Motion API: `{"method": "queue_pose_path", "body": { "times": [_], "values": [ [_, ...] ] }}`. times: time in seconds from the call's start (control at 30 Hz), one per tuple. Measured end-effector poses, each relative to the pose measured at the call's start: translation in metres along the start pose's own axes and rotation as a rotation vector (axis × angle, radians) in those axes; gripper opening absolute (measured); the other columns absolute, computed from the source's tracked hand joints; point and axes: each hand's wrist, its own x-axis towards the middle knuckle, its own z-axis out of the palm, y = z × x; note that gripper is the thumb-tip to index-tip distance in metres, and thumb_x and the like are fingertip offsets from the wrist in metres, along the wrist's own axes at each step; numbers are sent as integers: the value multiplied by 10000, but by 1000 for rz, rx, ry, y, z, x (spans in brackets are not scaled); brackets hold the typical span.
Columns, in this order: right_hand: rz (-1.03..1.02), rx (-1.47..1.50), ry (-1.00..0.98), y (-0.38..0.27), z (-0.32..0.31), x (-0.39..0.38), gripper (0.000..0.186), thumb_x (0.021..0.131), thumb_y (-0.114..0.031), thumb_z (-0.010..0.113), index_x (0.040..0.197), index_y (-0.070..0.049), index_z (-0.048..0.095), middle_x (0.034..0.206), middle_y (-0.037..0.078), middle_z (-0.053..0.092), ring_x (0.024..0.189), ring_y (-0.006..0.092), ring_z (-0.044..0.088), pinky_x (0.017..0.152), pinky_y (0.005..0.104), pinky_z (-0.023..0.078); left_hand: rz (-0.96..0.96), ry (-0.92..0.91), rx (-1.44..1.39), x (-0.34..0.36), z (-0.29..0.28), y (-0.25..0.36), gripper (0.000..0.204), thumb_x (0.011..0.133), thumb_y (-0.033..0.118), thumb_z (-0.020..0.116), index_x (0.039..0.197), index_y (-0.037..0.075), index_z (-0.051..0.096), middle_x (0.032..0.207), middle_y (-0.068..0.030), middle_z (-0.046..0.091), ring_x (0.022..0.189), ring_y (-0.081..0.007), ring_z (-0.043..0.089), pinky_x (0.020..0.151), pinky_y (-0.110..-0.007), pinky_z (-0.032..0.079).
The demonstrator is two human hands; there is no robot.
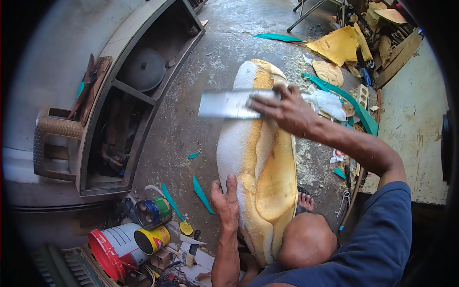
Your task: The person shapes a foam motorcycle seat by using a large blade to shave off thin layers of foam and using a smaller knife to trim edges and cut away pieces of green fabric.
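Observation:
A long seat-shaped foam block (232,148), white along its left and yellow with a hollowed, smooth area on its right, lies lengthwise before me. My left hand (225,203) rests on its lower left edge, thumb up and fingers against the side. Higher up, my right hand (289,110) is closed on a flat, silvery rectangular plate (222,105) laid across the upper part of the foam. The plate's left end juts past the foam's edge. Motion smears the plate and fingers, so its working face is hidden. Pale crumbs are scattered over the floor around the foam.
An open cabinet (129,88) with a dark round lid stands at left, beside a brown plastic stool (57,143). A red-and-white bucket (114,248) and cans sit lower left. Teal scraps (203,193) dot the floor. Right are a power strip (362,95) and a pale board (416,129).

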Motion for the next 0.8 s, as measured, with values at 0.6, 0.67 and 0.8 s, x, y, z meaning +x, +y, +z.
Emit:
{"method": "queue_pose_path", "body": {
  "times": [0.6,0.67,0.8],
  "values": [
    [102,-55,-11,-18,-5,-3,512,1009,-182,518,1517,-241,497,1569,-42,503,1168,349,516,927,567,454,22,28,54,-9,3,-3,621,976,568,668,977,-48,595,834,-135,659,796,-198,591,750,-388,502],
    [-142,-108,115,-68,-4,-18,532,1013,-205,526,1541,-244,476,1573,-19,494,1188,357,500,927,590,454,74,103,148,-8,-2,12,623,978,569,665,976,-50,595,825,-138,652,790,-203,592,746,-391,502],
    [121,-73,19,11,0,1,496,1027,-162,524,1513,-261,519,1559,-33,522,1184,337,498,870,518,475,73,45,93,-3,2,-7,610,985,561,657,977,-47,603,823,-149,660,775,-215,602,745,-392,505]
  ]
}}
